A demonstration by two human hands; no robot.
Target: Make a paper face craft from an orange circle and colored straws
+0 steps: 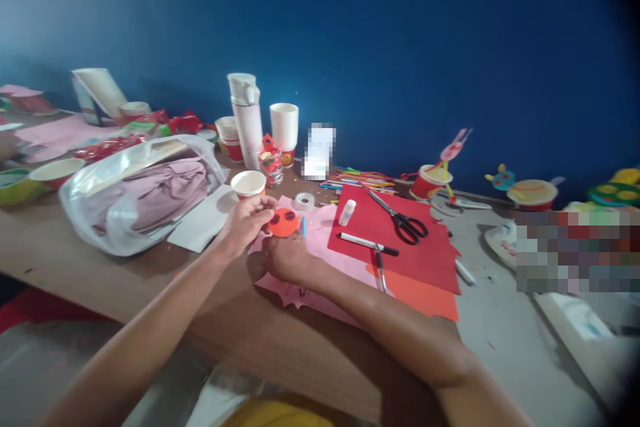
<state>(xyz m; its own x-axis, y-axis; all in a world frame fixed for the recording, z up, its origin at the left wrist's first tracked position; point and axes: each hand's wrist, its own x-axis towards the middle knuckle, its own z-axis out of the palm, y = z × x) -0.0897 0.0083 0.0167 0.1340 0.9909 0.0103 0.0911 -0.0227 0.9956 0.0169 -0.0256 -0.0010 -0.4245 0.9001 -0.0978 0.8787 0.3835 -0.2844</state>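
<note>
An orange paper disc with two dark scribbled spots is raised over the pink paper. My left hand pinches its left edge between thumb and fingers. Against the disc's lower edge, my right hand is closed, its fingertips mostly hidden from me. A short blue strip shows just right of the disc; whether it is held or lies on the paper I cannot tell. Behind my left hand stands a paper cup, and a clear tape roll lies beyond the disc.
Black-handled scissors, a glue stick and a marker lie on red paper. Coloured sticks, stacked cups and a flask stand or lie behind. A plastic bag with cloth occupies the left.
</note>
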